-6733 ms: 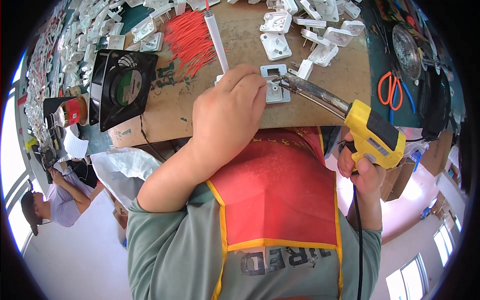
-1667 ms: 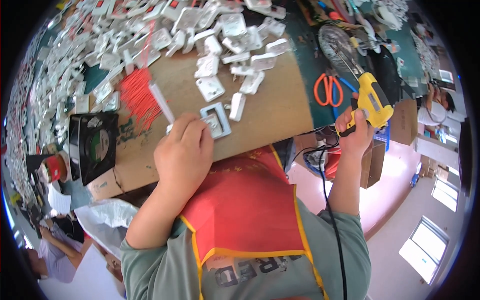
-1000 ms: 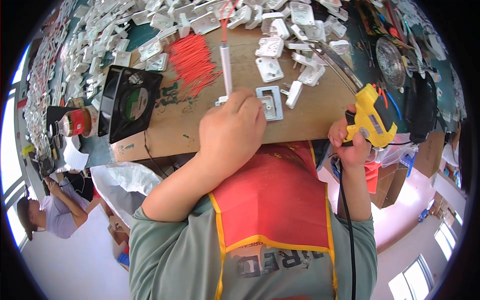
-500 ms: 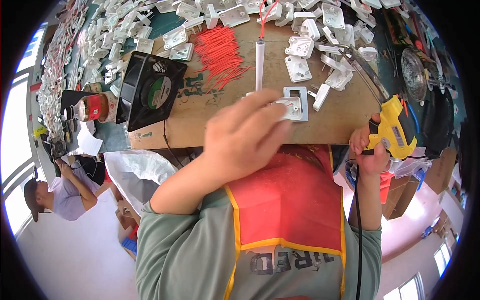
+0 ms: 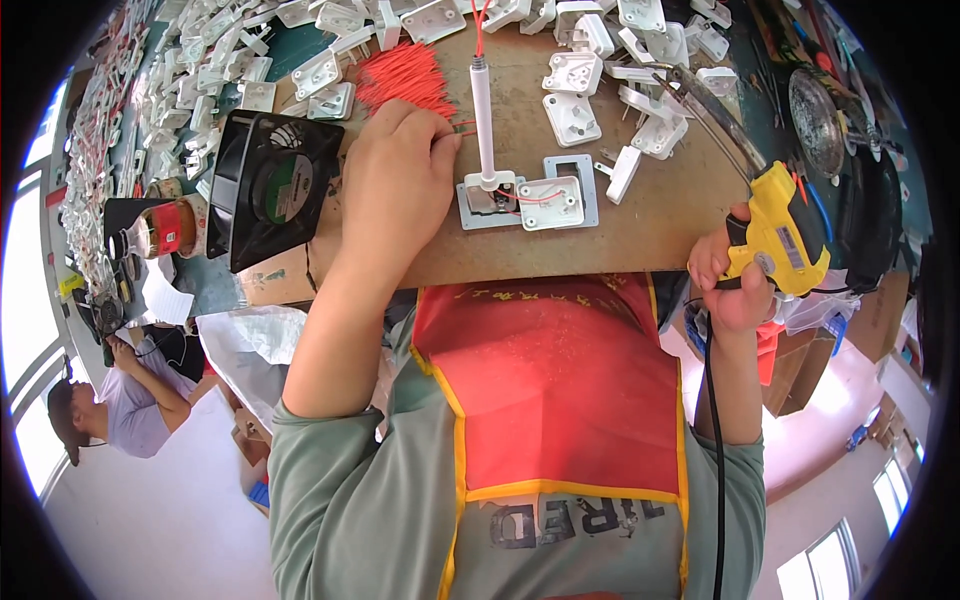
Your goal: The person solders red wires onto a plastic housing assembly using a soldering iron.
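My left hand [image 5: 398, 185] lies at the near edge of a pile of short red wires [image 5: 405, 80], its fingers bent and drawn together. Red wire ends show beside its fingertips, but whether it grips one is hidden. My right hand [image 5: 735, 270] is closed around the handle of a yellow-and-black soldering gun [image 5: 788, 235], whose long metal tip points up and left. Between my hands, a white plug housing [image 5: 552, 203] rests in a grey metal fixture [image 5: 590, 215]. Beside it, a white tube [image 5: 484, 125] with red wires at its top stands on a small white part [image 5: 490, 190].
A black fan [image 5: 275, 190] stands left of my left hand, with a jar [image 5: 170, 228] beyond it. Many white plug housings [image 5: 575, 118] lie across the far table. A round metal dish [image 5: 816, 120] sits at right. Another person [image 5: 135, 405] works at far left.
My left hand has moved left from over the fixture to the red wire pile, uncovering the white housing. My right hand still holds the soldering gun. The whole view has shifted slightly.
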`<act>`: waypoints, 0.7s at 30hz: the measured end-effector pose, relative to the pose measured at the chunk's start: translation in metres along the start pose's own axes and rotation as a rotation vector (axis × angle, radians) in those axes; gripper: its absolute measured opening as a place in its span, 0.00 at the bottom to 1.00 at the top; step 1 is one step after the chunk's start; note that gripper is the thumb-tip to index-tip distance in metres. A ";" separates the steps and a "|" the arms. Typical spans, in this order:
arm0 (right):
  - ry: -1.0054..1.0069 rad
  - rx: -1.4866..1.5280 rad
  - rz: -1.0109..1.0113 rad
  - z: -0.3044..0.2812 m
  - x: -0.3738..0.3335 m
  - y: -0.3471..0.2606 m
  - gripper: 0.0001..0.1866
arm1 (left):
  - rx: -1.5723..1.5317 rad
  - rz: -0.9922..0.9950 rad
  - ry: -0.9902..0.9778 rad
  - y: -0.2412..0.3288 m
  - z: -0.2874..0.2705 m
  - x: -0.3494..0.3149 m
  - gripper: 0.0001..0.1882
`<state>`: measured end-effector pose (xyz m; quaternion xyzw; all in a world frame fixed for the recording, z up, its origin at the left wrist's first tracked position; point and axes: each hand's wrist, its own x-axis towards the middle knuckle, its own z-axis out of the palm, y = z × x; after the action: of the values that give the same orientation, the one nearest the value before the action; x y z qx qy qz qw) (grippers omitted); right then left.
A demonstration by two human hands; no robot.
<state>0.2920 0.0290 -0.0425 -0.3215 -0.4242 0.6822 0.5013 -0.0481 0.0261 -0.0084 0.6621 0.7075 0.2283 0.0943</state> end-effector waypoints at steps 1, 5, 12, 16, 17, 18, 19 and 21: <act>0.001 -0.001 0.000 -0.001 0.000 0.000 0.38 | 0.018 0.042 0.011 -0.001 0.000 0.000 0.05; -0.011 0.001 -0.010 -0.002 0.000 0.000 0.37 | 0.034 0.148 0.114 -0.006 -0.005 -0.005 0.04; 0.015 -0.001 0.015 -0.001 -0.002 -0.002 0.38 | -0.064 0.007 0.097 0.003 -0.026 -0.026 0.04; -0.036 -0.071 0.021 0.004 -0.006 -0.002 0.38 | -0.122 0.053 0.120 -0.001 -0.023 -0.038 0.06; -0.033 -0.081 0.040 0.007 -0.008 -0.002 0.38 | -0.150 0.038 0.117 -0.002 -0.021 -0.041 0.06; -0.030 -0.091 0.058 0.010 -0.011 -0.002 0.38 | -0.151 0.035 0.120 -0.002 -0.020 -0.043 0.06; -0.038 -0.078 0.094 0.011 -0.013 -0.003 0.39 | -0.139 0.030 0.124 -0.002 -0.018 -0.044 0.06; -0.036 -0.029 0.120 0.012 -0.020 -0.004 0.40 | -0.132 0.023 0.130 -0.004 -0.015 -0.047 0.05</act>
<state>0.2892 0.0073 -0.0330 -0.3412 -0.4231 0.7103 0.4471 -0.0535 -0.0232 -0.0048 0.6463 0.6880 0.3177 0.0890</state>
